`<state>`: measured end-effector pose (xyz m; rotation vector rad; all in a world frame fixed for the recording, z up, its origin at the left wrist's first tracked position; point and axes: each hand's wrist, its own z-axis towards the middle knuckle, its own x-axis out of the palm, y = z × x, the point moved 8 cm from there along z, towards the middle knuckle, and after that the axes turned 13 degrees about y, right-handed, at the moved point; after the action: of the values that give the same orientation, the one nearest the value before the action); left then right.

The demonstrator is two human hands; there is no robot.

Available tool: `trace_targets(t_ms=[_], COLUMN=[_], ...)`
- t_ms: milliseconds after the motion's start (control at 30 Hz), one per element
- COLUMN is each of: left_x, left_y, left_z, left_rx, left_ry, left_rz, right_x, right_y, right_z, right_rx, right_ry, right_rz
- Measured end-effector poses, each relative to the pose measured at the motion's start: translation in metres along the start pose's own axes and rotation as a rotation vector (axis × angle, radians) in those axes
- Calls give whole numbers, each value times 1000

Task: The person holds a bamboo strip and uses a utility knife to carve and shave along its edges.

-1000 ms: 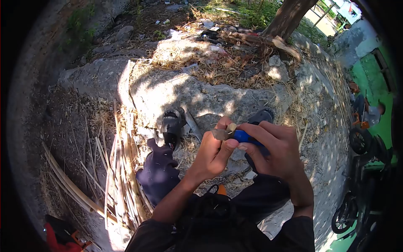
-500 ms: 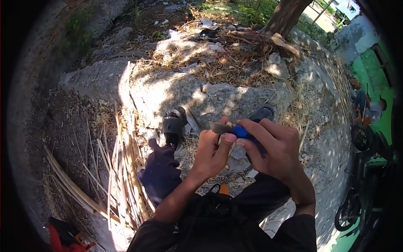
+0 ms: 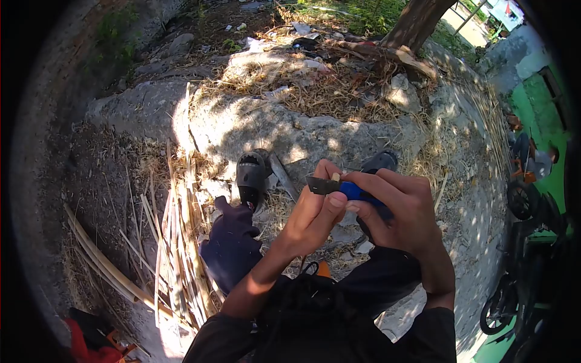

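My right hand (image 3: pixel 402 209) is closed around the blue handle of a knife (image 3: pixel 322 186), whose short, wide, dark blade points left. Between the blade and my left fingers shows the pale end of a small piece of wood or bamboo (image 3: pixel 336 177). My left hand (image 3: pixel 315 209) pinches this piece, its thumb beside the blade. Most of the piece is hidden behind the knife and fingers. Both hands meet above the ground between my feet.
Long split bamboo strips (image 3: pixel 175 254) lie at the left. A grey stick (image 3: pixel 282 176) rests beside my left shoe (image 3: pixel 250 175). Rock and dry straw lie ahead, by a tree trunk (image 3: pixel 417 24). A person (image 3: pixel 538 162) and motorcycles (image 3: pixel 523 202) are at the far right.
The blade and my left fingers have shifted slightly around the pale piece, whose end shows more clearly than half a second ago. My right hand keeps its hold on the knife.
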<state>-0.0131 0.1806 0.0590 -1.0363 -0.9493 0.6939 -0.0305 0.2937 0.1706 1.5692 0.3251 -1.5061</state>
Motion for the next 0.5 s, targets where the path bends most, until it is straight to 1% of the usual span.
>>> trace_targets(t_ms=[67,167,233,267,333,367,400,467,500], left_x=[2,-2,-4,-3,-2,0,-2,-7,-7], left_y=[2,3,0,2,-8,-9,-8,-4,-3], left_z=[0,1,1,1,-3,-4,-6,-7,-6], left_rx=[-6,45,74,73,191,190,141,94,118], left_ry=[-13,-26,-6,-4,-94,-93,-155,-216,-202], left_rz=[-40,26,188,188,353,353,321,290,312], right_x=[0,-2,-1,-1,0,1,1,1,1], right_y=[-1,0,1,0,0,1,1,3,4], right_z=[0,-1,-1,-2,-3,-4,-4,-5,-5], right_rx=[4,18,26,23,22,31,38,36,35], right_ry=[11,14,7,-6,-19,-25,-31,-48,-63], right_rz=[-1,-31,-56,-69,-81,-80,-79,-103,-127])
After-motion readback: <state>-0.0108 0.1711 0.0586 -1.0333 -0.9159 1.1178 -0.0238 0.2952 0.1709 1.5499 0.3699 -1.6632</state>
